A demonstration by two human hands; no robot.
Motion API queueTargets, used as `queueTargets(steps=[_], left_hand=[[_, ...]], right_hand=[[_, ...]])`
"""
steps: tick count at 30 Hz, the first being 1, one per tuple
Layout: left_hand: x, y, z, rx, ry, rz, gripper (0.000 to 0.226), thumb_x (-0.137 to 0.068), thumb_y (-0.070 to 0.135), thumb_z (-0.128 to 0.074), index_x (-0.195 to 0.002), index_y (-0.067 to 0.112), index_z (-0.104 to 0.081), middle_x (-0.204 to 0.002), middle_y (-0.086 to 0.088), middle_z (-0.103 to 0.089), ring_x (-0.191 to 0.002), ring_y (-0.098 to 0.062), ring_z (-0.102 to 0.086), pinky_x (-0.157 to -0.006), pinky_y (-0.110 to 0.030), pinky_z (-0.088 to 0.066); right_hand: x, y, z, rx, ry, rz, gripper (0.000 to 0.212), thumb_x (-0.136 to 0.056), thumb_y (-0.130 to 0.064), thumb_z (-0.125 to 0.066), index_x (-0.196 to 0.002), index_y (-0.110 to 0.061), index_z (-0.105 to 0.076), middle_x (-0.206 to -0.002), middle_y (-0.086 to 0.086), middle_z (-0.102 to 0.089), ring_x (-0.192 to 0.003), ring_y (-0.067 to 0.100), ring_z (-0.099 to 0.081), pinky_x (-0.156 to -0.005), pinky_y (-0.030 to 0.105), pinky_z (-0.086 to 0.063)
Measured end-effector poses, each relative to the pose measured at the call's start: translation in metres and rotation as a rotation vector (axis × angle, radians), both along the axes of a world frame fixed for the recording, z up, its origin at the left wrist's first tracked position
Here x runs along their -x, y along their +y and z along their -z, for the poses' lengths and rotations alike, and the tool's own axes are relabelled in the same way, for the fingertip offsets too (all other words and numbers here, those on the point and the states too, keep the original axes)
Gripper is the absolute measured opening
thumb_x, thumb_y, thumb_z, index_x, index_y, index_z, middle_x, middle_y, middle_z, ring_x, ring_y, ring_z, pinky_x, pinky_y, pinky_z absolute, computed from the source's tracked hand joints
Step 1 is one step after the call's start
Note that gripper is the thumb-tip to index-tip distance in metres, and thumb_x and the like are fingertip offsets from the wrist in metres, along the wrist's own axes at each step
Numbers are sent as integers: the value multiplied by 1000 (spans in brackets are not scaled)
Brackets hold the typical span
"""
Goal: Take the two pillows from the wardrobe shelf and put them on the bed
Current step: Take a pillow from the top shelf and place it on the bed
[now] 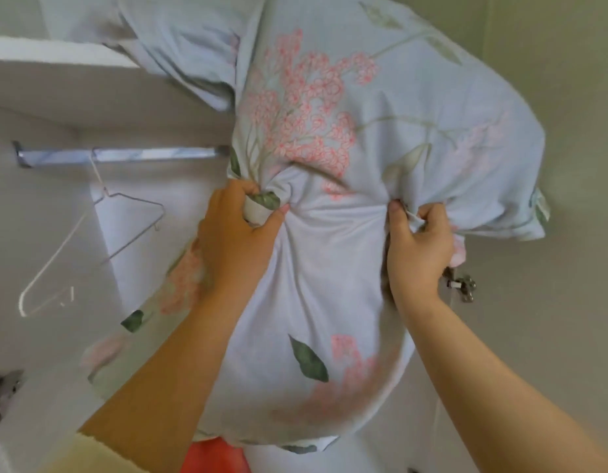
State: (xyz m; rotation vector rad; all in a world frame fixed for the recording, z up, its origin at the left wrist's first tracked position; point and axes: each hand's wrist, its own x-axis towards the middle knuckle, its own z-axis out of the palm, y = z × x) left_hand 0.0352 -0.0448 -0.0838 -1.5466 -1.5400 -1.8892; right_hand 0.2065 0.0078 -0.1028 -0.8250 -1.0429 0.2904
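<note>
A pale blue pillow point(330, 138) with pink flowers and green leaves hangs in front of me, half off the white wardrobe shelf point(57, 56). My left hand point(238, 233) bunches the cloth at the pillow's left side. My right hand point(418, 247) pinches a fold at its right side. A second pillow point(173, 39) in the same print lies on the shelf behind it, at the top left. The lower half of the held pillow sags down between my forearms. The bed is out of view.
A chrome clothes rail point(125, 155) runs under the shelf with a white wire hanger point(74, 247) on it. A door hinge point(463, 286) sits on the wardrobe's right side. Something red point(214, 455) shows at the bottom edge.
</note>
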Motion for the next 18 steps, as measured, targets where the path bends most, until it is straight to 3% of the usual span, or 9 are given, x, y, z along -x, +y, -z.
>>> queueTargets(steps=[6, 11, 15, 18], left_hand=[[-1, 17, 101, 236, -6, 166, 38, -62, 52, -61, -91, 32, -48, -95, -9, -63, -90, -36, -60, -80, -49, -50], [-20, 19, 175, 571, 89, 366, 32, -68, 49, -64, -92, 36, -47, -97, -2, -62, -89, -35, -59, -77, -46, -51], [-55, 9, 226, 770, 204, 494, 20, -76, 36, -68, -91, 33, -55, -98, -1, -62, -93, -34, -60, -78, -41, -50], [-91, -5, 263, 888, 282, 658, 24, -72, 42, -65, -91, 34, -51, -96, -2, -63, -91, -34, -60, -78, -40, -50]], right_hand=[[-8, -34, 112, 314, 33, 139, 42, -86, -28, -61, -58, -27, -31, -54, -3, -42, -61, 21, -44, -64, 39, -40], [-25, -84, 190, 634, 116, 314, 40, -89, -28, -58, -59, -20, -33, -54, -2, -43, -54, 12, -41, -54, 23, -33], [-44, -131, 243, 844, 195, 472, 41, -89, -28, -56, -59, -17, -31, -58, 2, -48, -63, 22, -46, -59, 32, -32], [-65, -174, 278, 976, 264, 609, 41, -90, -27, -55, -59, -17, -31, -59, 4, -49, -65, 25, -47, -61, 33, -32]])
